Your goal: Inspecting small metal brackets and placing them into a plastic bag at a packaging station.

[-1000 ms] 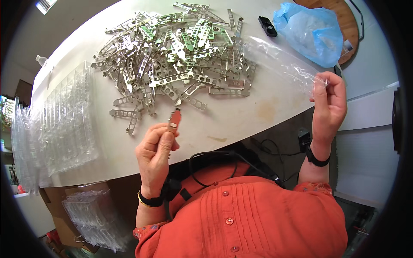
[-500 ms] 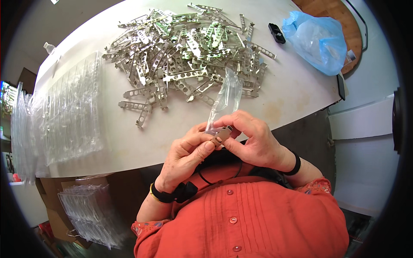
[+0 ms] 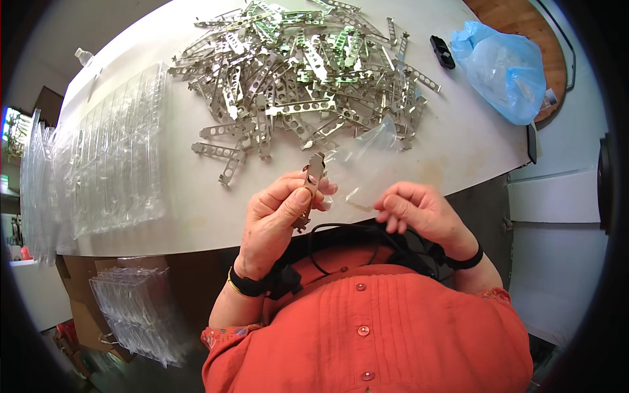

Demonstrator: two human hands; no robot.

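Observation:
A metal bracket (image 3: 313, 178) with round holes stands nearly upright between the thumb and fingers of my left hand (image 3: 274, 211). Over the table's front edge, my right hand (image 3: 422, 211) is a short way to the right, its thumb and forefinger closed together and the other fingers curled, slightly blurred. A clear plastic bag (image 3: 372, 157) stretches from those fingertips toward a heap of similar brackets (image 3: 282, 72). The bag is blurred, so the exact grip on its edge is hard to see.
Clear plastic trays (image 3: 118, 157) lie at the table's left, with more trays (image 3: 137, 308) in a cardboard box below. A blue plastic bag (image 3: 501, 72) and a small black object (image 3: 442, 52) are at the far right. A black cable (image 3: 314, 245) hangs before me.
My hands have come apart. The left has raised the bracket upright, while the right has moved right, and the clear bag has swung right and away from the bracket.

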